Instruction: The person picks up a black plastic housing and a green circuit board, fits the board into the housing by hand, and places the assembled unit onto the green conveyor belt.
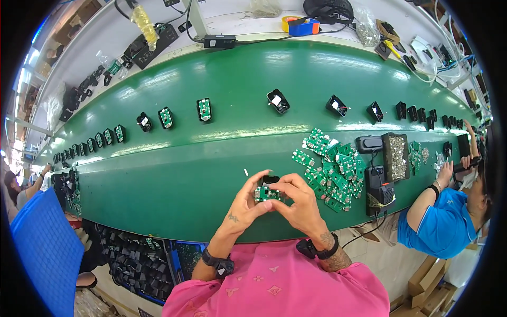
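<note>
In front of my chest, both hands are closed around a small green circuit board (266,194) and a black plastic housing (270,179) just behind it. My left hand (244,201) grips them from the left, its thumb along the board's near edge. From the right, my right hand (300,203) pinches the board with fingers and thumb. Whether the board sits inside the housing or against it, I cannot tell. To the right of my hands lies a loose pile of green circuit boards (338,171). A small white piece (246,172) rests beyond my left hand.
A row of black housings (204,110), some with boards in them, runs across the green table (158,182). Right of the pile stand a black corded device (379,190) and a tray of small parts (395,157). A blue-shirted co-worker (443,222) sits right; a blue crate (47,238) stands left.
</note>
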### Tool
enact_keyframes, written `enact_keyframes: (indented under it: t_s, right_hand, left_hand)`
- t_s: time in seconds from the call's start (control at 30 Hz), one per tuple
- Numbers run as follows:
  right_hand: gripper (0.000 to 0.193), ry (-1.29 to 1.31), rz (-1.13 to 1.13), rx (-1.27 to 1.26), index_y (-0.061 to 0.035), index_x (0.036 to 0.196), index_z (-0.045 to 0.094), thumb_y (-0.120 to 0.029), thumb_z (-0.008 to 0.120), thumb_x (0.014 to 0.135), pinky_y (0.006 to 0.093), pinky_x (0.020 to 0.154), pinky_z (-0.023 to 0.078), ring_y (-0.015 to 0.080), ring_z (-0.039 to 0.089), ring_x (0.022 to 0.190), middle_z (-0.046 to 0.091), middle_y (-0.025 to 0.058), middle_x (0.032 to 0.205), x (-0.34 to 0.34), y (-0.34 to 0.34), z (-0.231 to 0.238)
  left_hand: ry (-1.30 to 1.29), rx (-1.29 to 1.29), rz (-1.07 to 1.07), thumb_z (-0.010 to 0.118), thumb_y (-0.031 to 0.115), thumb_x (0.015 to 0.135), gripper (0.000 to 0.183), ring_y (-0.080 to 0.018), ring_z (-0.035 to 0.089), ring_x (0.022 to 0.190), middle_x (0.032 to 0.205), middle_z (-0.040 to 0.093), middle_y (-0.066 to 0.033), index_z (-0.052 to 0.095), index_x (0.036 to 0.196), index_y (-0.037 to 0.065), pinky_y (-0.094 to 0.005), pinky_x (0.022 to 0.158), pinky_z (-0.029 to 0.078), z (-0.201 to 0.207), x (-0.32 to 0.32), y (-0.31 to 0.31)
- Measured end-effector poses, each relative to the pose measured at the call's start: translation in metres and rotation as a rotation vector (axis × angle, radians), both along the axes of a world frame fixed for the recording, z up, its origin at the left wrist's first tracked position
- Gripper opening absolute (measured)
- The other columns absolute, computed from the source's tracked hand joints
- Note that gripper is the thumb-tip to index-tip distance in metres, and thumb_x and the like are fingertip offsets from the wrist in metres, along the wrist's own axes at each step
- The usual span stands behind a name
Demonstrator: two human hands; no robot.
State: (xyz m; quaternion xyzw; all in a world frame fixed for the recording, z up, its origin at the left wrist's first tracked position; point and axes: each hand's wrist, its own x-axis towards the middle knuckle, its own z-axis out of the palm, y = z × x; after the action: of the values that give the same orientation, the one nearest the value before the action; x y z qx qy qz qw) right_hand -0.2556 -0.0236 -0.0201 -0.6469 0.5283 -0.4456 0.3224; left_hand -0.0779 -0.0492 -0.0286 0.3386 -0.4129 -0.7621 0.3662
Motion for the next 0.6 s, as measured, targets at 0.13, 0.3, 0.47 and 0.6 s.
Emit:
enact_keyframes:
  t_s: [0.13, 0.3, 0.47, 0.6]
  right_hand:
    - [0.030, 0.169, 0.007, -0.115, -0.0061, 0.103, 0.072, -0.008, 0.080, 0.074, 0.0343, 0.073, 0.051, 0.0245, 0.058, 0.087, 0.061, 0.0076, 0.100, 0.000, -0.003, 0.006]
    - [0.021, 0.110, -0.040, -0.094, -0.0071, 0.096, 0.075, -0.006, 0.077, 0.076, 0.0346, 0.077, 0.048, 0.0242, 0.055, 0.091, 0.062, 0.0051, 0.094, 0.002, -0.002, 0.005]
    - [0.015, 0.051, -0.043, -0.125, -0.0072, 0.092, 0.076, -0.004, 0.074, 0.078, 0.0337, 0.073, 0.047, 0.0233, 0.056, 0.088, 0.064, 0.0050, 0.088, 0.005, -0.002, 0.005]
    - [0.012, 0.010, -0.070, -0.088, -0.0037, 0.094, 0.074, -0.003, 0.070, 0.083, 0.0345, 0.071, 0.048, 0.0238, 0.058, 0.081, 0.066, 0.0081, 0.088, 0.008, 0.001, 0.006]
  left_hand:
    - [-0.037, 0.145, 0.054, 0.046, 0.006, 0.098, 0.053, -0.0156, 0.064, 0.099, 0.121, 0.056, -0.0102, 0.031, 0.149, 0.008, -0.0298, 0.080, 0.058, -0.003, -0.002, 0.004]
    - [-0.061, 0.105, -0.041, 0.042, 0.009, 0.102, 0.050, -0.0185, 0.069, 0.072, 0.110, 0.059, -0.0133, 0.027, 0.150, 0.008, -0.0269, 0.062, 0.057, 0.007, -0.003, 0.006]
    - [-0.122, 0.036, -0.107, 0.042, 0.009, 0.102, 0.050, -0.0188, 0.068, 0.060, 0.106, 0.060, -0.0147, 0.027, 0.150, 0.008, -0.0251, 0.051, 0.054, 0.005, -0.005, 0.008]
    - [-0.137, 0.000, -0.077, 0.044, 0.008, 0.101, 0.050, -0.0187, 0.069, 0.063, 0.098, 0.062, -0.0127, 0.030, 0.149, 0.007, -0.0247, 0.052, 0.054, 0.003, -0.007, 0.009]
